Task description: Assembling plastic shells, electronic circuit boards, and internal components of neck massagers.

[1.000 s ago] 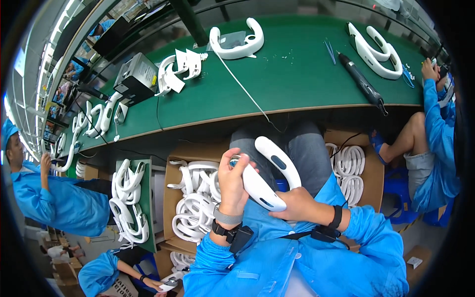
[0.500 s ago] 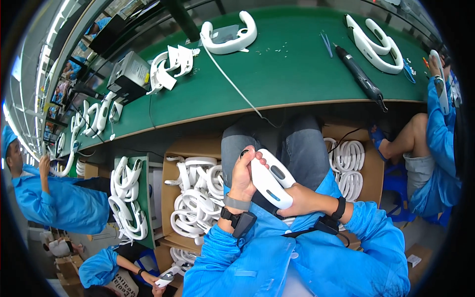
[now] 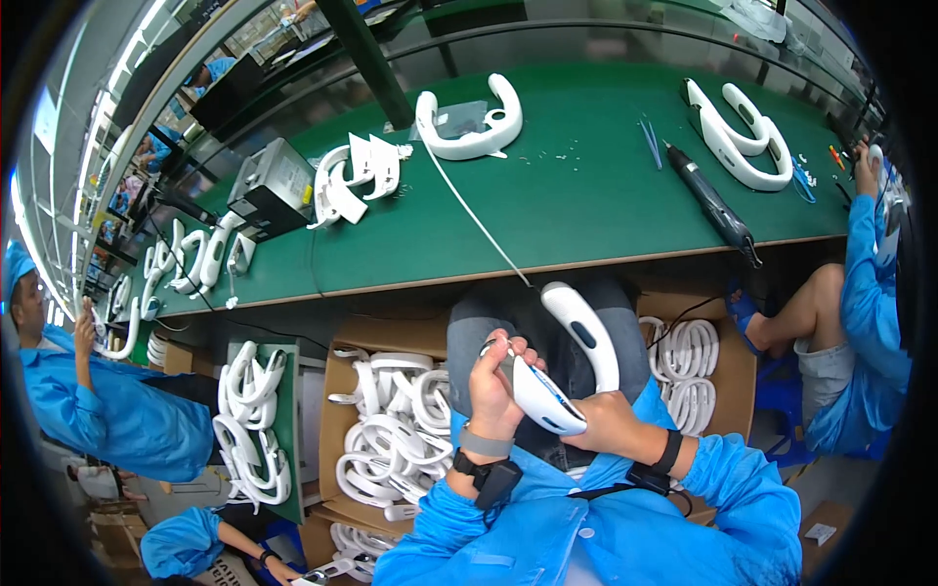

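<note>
Over my lap I hold a white U-shaped neckband device with both hands. My left hand wraps round the end of one arm of it, thumb uppermost. My right hand is closed on the curved part near the other side. The device's far arm rises toward the bench edge and shows a dark oval inset. A blue strip runs along the nearer arm. My right fingertips are partly hidden behind the device.
On the green bench lie a black electric screwdriver, blue tweezers and more white neckbands. Cardboard boxes of neckbands stand on both sides of my legs. Co-workers in blue sit left and right.
The device has turned in my hands: its far arm now points up and away, apart from the nearer arm. The head view has tilted up, so the bench appears lower.
</note>
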`<state>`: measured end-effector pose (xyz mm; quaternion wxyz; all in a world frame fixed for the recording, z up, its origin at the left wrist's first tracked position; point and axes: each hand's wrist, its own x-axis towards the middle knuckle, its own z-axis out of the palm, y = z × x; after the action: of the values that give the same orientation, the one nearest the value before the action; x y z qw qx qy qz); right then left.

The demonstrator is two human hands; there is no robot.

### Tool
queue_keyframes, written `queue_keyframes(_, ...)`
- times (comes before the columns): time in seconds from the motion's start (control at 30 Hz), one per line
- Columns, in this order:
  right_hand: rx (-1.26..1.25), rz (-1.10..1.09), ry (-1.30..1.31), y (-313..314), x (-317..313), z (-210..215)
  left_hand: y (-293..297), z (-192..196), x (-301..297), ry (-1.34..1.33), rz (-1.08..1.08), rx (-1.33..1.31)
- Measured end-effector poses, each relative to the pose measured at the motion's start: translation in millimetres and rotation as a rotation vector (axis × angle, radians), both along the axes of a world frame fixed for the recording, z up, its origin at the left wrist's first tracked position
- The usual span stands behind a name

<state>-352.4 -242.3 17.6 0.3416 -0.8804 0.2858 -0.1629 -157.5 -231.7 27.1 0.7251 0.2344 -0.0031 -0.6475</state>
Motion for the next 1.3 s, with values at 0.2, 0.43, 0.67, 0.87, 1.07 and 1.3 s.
queue_keyframes(0.2, 0.146, -0.016, -0.076, -2.8, 10.0, -2.7, -3.5, -1.7, 16.2, -0.010, 0.068, 0.161)
queue_keyframes(0.43, 0.565, 0.186, -0.218, 10.4, 10.1, 24.2, 6.6, 4.5, 22.2, 0.115, -0.102, -0.077)
queue_keyframes(0.67, 0.706, 0.266, -0.181, -1.3, -11.3, 23.5, 7.3, -11.9, 4.8, 0.236, -0.085, -0.165)
queue_keyframes(0.87, 0.123, -0.076, -0.076, 11.5, 2.4, 8.4, 5.5, -2.0, 1.2, -0.041, 0.019, -0.046)
queue_keyframes(1.07, 0.597, 0.007, -0.298, 25.5, -5.9, 10.3, 0.5, -1.0, -4.5, -0.006, -0.127, -0.054)
queue_keyframes(1.3, 0.317, -0.263, -0.213, 27.9, -18.5, 14.2, -17.7, -21.8, -18.5, -0.040, -0.060, 0.004)
